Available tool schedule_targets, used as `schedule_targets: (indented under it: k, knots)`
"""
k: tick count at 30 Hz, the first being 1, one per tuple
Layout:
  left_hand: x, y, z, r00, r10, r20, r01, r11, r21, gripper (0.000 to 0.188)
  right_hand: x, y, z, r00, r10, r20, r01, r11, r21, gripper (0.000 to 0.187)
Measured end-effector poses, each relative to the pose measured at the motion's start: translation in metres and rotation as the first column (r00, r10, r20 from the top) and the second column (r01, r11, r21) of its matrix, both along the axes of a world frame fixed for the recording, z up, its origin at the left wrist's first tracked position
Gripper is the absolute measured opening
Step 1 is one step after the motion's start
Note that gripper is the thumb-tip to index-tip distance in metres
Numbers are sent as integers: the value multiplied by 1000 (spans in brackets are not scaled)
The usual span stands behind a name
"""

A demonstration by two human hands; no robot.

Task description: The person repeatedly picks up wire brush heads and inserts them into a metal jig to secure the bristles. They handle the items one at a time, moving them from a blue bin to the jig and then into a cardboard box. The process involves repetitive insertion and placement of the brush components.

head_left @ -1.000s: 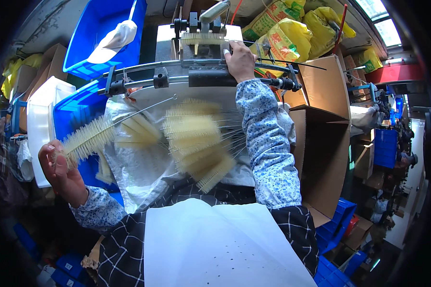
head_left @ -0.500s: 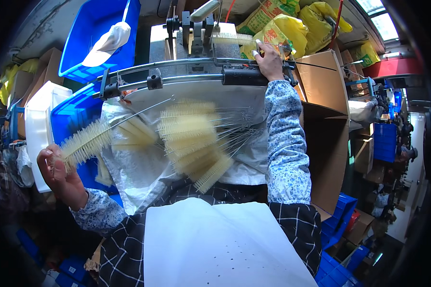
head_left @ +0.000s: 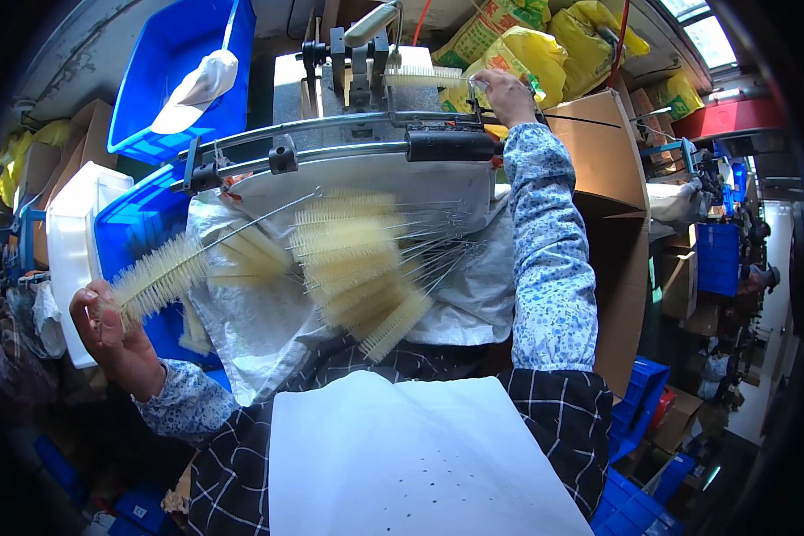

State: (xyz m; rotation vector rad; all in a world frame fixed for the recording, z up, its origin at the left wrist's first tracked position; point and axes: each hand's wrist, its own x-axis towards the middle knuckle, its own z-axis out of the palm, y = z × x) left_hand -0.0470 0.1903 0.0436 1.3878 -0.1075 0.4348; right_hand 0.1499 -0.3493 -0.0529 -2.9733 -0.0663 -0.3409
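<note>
- Left hand [head_left: 112, 335]: fingers curled, thumb and fingers pinching the bristle end of the held brush [head_left: 161, 279]. Its bare wire slants up and right, small loop at the tip, above the cloth.
- Right hand [head_left: 509, 96]: fingertips drawn in at the right end of the mounted brush [head_left: 420, 77]. Can't tell if they grip the brush or the fitting beside it.
- Mounted brush lies level, between the clamp blocks [head_left: 339, 54] and right hand.
- Below it: curved-looking rails [head_left: 348, 147] (fisheye bend), black cylinder [head_left: 451, 146] on the near one.
- Step in hand, my read: handling the mounted brush at the machine, held brush kept aside. Next move calls for a sure hold at the right end, pulling in line so bristles don't snag.
- Nearer the body: brush pile [head_left: 348, 255] on white cloth [head_left: 259, 344], wire stems fanned right. Smaller stack [head_left: 250, 252] just left of it.
- Further out: blue bin [head_left: 152, 121] and white bin [head_left: 71, 232] left, cardboard box [head_left: 616, 295] right, yellow sacks [head_left: 531, 58] behind.
</note>
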Motion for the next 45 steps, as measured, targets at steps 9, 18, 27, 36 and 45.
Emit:
schedule_targets:
  k: [9, 18, 27, 36, 45]
  knots:
    - [9, -10, -1, 998, 58, 19, -59, 998, 9, 31, -69, -39, 55, 921, -70, 383, 72, 997, 10, 11]
    - [14, 1, -6, 1000, 13, 25, -13, 1000, 21, 28, -97, -56, 74, 872, -84, 483, 129, 990, -62, 15]
    - [7, -15, 9, 992, 123, 34, -124, 991, 55, 26, -96, -23, 100, 777, 11, 630, 21, 999, -42, 23]
    - [6, -15, 8, 990, 139, 21, -140, 989, 50, 27, -93, 3, 125, 678, 99, 728, -91, 995, -51, 17]
    - [3, 1, 4, 997, 64, 39, -66, 996, 61, 29, -94, 51, 159, 573, 107, 813, -165, 986, -14, 16]
